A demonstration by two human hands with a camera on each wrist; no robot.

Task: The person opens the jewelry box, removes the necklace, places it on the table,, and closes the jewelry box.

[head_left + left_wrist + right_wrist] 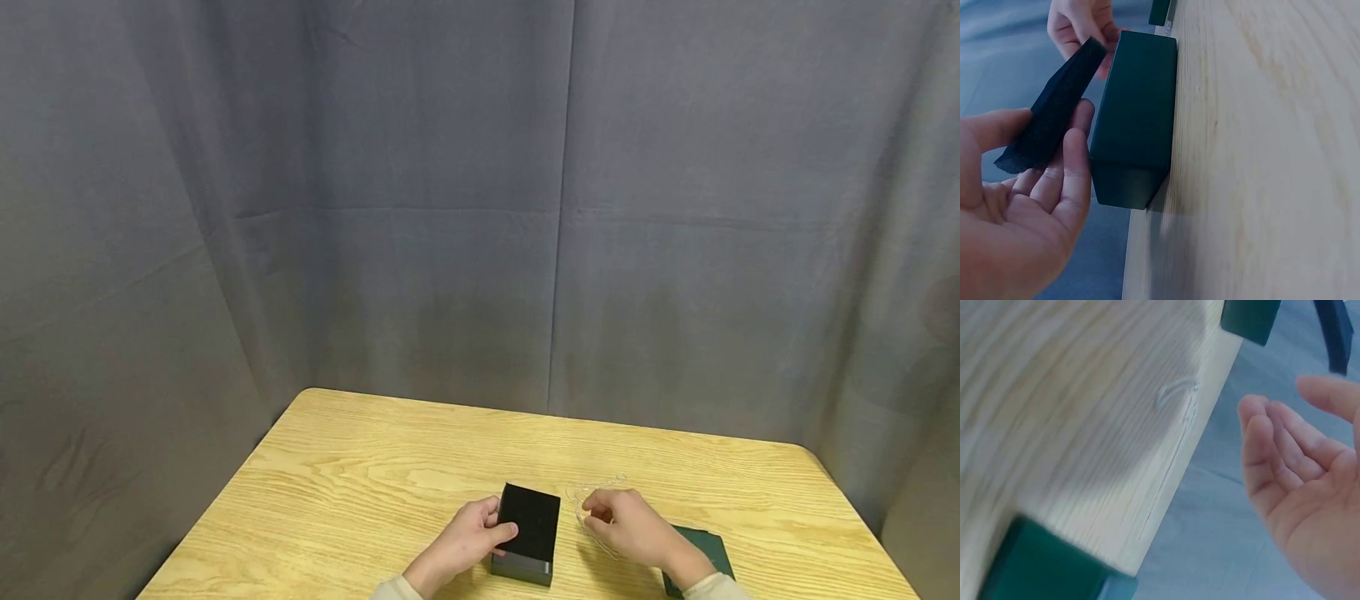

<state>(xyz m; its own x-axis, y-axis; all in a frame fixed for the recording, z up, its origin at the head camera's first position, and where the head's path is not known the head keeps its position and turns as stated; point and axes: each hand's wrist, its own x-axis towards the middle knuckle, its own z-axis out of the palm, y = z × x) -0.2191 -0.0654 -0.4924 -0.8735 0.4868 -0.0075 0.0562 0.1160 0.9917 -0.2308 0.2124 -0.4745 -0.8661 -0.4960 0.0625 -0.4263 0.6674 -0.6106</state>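
My left hand [461, 537] pinches a black foam pad [531, 521] between thumb and fingers. In the left wrist view the pad [1054, 106] is tilted just above and beside a dark green box [1138, 94] that stands on the table. A thin silver chain [1179, 387], like a necklace, lies loosely on the wood in the right wrist view. Close over this chain hovers my right hand [637, 529], its fingers loosely bent and the thumb apart. Nothing shows between those fingers [1257, 434]. The box's inside is hidden.
A second dark green piece [705, 546], perhaps the box's lid, lies right of the chain, partly behind the right wrist. The light wooden table [375, 467] has rounded far corners. Grey curtains [450, 208] hang behind it and at both sides.
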